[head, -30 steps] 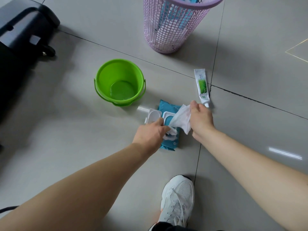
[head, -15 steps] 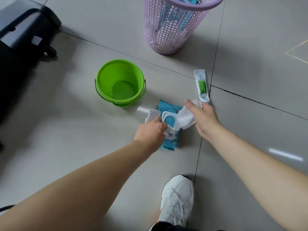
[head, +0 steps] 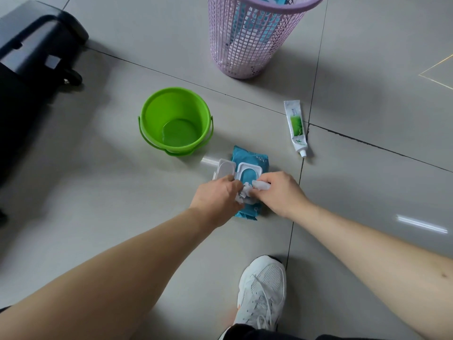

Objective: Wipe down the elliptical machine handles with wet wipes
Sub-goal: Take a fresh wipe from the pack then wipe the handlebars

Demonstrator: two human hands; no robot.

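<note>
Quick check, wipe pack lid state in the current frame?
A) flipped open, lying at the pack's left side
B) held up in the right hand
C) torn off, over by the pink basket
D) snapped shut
A: the white lid lies swung open at the left edge of the blue wipe pack, while the left hand and right hand pinch a wipe at the uncovered opening.

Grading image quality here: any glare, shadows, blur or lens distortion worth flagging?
Head view: glare streak on the floor at right, a fainter one by the wipes pack; soft shadows beside the green bucket and basket; wide-angle stretches both forearms; left hand, right hand and wet wipe are sharp.
</note>
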